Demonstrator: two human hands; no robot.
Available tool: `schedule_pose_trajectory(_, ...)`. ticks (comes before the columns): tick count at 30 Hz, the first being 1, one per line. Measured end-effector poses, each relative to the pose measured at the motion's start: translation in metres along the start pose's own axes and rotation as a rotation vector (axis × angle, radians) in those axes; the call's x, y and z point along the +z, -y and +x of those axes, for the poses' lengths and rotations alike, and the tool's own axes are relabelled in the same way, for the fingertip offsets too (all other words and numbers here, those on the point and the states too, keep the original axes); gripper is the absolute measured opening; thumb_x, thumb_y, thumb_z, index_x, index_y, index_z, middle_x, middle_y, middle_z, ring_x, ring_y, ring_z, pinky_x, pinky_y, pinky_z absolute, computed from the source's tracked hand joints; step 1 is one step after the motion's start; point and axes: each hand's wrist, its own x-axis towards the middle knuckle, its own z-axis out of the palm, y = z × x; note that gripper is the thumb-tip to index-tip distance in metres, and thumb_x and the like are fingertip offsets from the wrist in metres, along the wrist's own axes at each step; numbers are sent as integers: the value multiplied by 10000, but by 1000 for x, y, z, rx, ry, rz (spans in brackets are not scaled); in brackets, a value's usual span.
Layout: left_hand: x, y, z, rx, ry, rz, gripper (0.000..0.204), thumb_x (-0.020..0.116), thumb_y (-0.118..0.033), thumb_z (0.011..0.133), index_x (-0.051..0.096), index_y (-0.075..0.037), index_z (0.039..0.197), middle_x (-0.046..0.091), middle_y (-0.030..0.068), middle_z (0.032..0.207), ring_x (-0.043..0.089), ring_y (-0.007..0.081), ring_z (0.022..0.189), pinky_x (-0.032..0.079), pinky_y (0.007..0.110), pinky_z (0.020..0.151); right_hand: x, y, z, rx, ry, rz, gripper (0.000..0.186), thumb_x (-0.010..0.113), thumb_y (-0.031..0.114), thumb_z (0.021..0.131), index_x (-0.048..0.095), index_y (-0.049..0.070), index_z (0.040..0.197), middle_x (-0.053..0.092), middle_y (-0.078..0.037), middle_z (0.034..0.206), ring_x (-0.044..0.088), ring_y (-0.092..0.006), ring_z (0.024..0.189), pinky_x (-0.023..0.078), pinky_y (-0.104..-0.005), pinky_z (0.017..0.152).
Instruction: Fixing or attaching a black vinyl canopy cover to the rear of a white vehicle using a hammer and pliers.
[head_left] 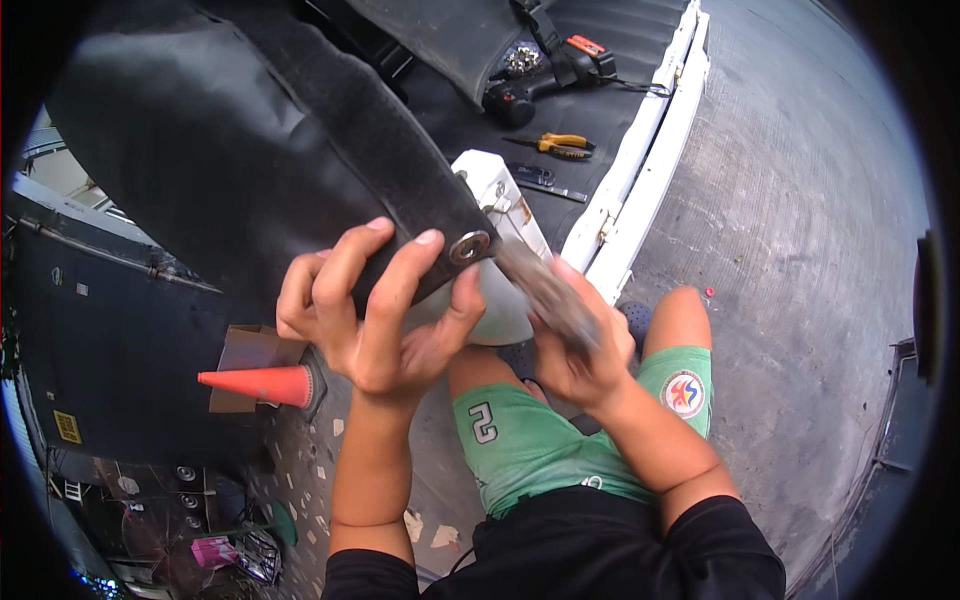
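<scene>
A thick black vinyl sheet (300, 150) with a folded hem spreads across the upper left. Near the hem's corner sits a round metal grommet (469, 247). My left hand (375, 310) grips the corner, its fingertips on the sheet and the thumb just below the grommet. In my right hand (585, 350) is a grey-brown tool (550, 290), smeared by motion, so its kind does not show. The tool's upper end is close beside the grommet; whether they touch I cannot tell. Behind the corner are a white metal piece (500, 190) and a pale grey rounded surface (500, 312).
Yellow-and-black pliers (565, 147), a dark flat tool (545, 182), a black power tool (515, 100) and a pile of shiny metal bits (522, 58) lie on black sheeting. White metal rails (640, 150) run along its right edge. An orange cone (265, 385) lies at left by cardboard (235, 350).
</scene>
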Motion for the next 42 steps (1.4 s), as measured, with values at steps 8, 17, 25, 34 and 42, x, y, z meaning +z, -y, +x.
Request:
schedule_pose_trajectory(8,-2,3,5,16,34,-1,434,899,-279,677,746,-135,1056,674,63,1159,538,273,1075,390,389,958,4,2,7,2,53,52,661,753,-76,762,531,-54,1384,641,-128,796,639,-232,592,540,-353,526)
schedule_pose_trajectory(17,1,0,3,-29,36,-2,441,895,-209,634,751,-135,1044,678,59,1156,535,280,1089,375,388,973,10,-1,-2,-84,-46,94,674,706,-104,721,561,-37,1376,660,-131,814,665,-240,627,555,-356,577)
schedule_pose_trajectory(25,-4,-5,8,-13,66,24,439,867,-200,626,752,-128,1043,680,67,1134,549,290,1089,378,401,976,13,4,3,-11,-95,209,603,670,-100,736,571,-12,1324,714,-174,972,728,-323,787,566,-367,656)
schedule_pose_trajectory(34,-26,5,78,287,514,37,498,858,-296,644,728,-192,1113,592,67,1434,437,318,1435,158,514,1182,1,12,3,293,115,224,399,651,-5,906,550,-26,1291,704,-177,912,730,-310,768,560,-374,661)
schedule_pose_trajectory(42,-39,27,113,332,688,-69,263,810,-287,743,686,-91,868,600,47,901,623,261,1067,253,496,1103,-13,17,-11,309,108,487,421,493,229,1034,569,-100,1286,586,-76,734,562,-148,626,460,-273,597)
